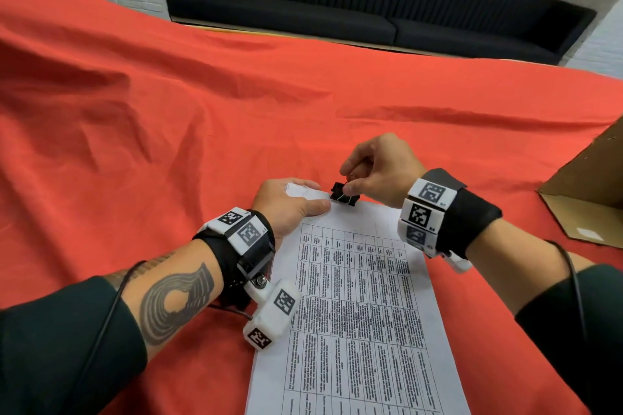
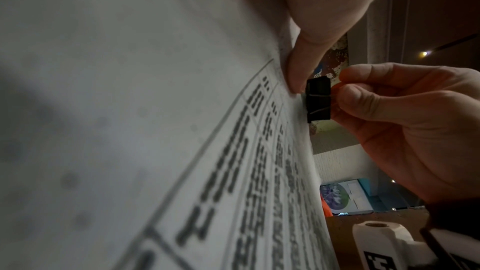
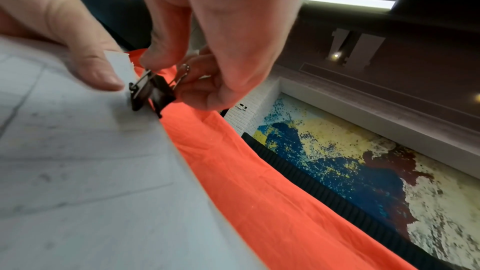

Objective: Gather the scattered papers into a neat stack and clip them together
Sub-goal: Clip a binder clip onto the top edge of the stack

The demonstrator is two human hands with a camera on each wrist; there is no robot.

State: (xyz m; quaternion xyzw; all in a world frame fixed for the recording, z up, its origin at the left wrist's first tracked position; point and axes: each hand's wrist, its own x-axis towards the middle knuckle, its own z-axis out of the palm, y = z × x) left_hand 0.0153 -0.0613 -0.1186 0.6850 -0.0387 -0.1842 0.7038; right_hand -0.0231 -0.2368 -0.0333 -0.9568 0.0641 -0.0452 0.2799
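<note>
- Head view: your papers (image 1: 357, 307) lie gathered in one stack on the red cloth (image 1: 168, 104) that covers the counter. Your left hand (image 1: 286, 202) lies across the stack's far left corner, the thumb flat on top and the fingers seemingly tucked round the corner, which I judge keeps the sheets from sliding while the clip goes on. Just right of that thumb, at the stack's far edge, sits the black binder clip (image 1: 344, 194). Your right hand (image 1: 377, 172) pinches its wire handles between thumb and fingers. An open cardboard box (image 1: 586, 205) stands well to the right of the stack.
- Left wrist view: your left thumb presses the paper edge right beside the clip (image 2: 318, 99), so the sheets stay squared where the clip bites. Your right hand (image 2: 405, 122) has its fingers curled round the handles from the far side of the clip.
- Right wrist view: the clip (image 3: 152, 94) straddles the paper's edge, one wire handle lying back over the paper and the other raised under your fingertips (image 3: 161, 52). Whether it grips every sheet, I cannot tell. I judge the clipping nearly done: the handles are yet to be released.
</note>
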